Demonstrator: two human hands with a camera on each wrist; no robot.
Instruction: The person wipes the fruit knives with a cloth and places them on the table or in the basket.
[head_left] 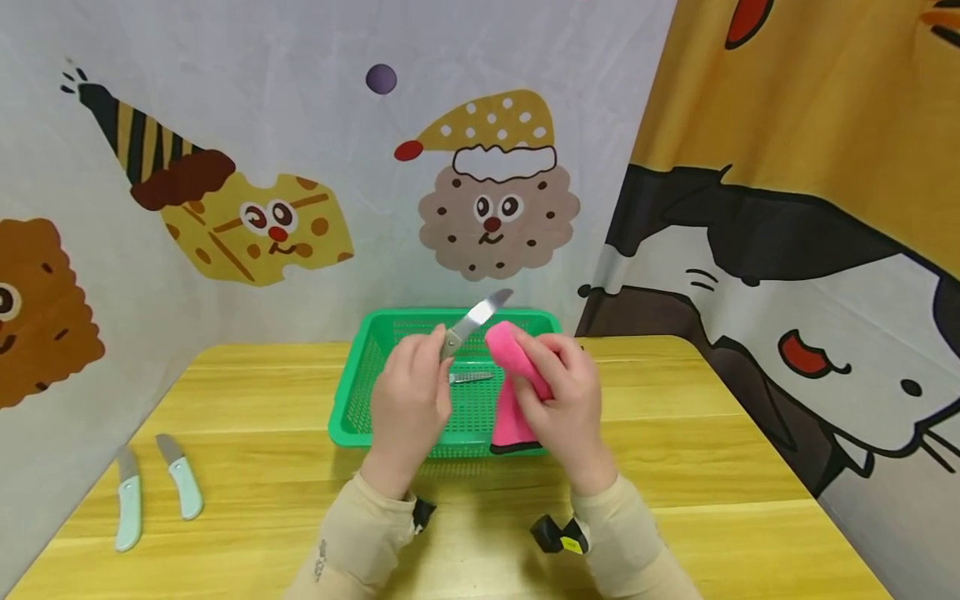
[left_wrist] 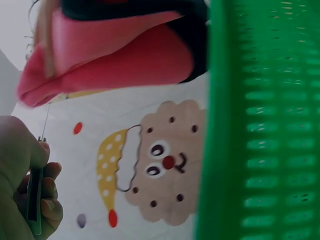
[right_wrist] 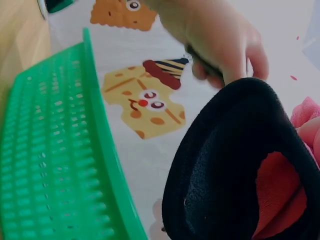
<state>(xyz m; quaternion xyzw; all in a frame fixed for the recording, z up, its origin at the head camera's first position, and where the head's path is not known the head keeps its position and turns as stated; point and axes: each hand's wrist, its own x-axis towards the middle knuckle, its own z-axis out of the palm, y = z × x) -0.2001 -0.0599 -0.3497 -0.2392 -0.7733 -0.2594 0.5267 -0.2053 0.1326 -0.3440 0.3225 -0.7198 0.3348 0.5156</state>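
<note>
L hand has a firm, narrow grip on a knife: fingers curled round the handle, thumb along it, blade sticking out up & to the R, tip clear of the fingers. Knife's up over the basket, blade nr its far rim in the head view.

R hand pinches a pink cloth btwn thumb & fingers; top end bunched by the fingertips, rest hanging down w/ black trim at the bottom, over the basket's R part. R wrist view shows the trim's dark underside & a reddish inside. Blade & cloth are close, w/ a small gap btwn them in the head view; can't tell exact depth.

Basket's green plastic w/ slotted walls, on the wood table, beyond the wrists. Inside it lies a 2nd knife, blade pointing R, partly hidden by L hand.

Far L on the table: outer knife & inner knife, side by side, apart, mint handles toward the person, blades away. Behind, a backdrop w/ cartoon food. Both sleeves are beige.
</note>
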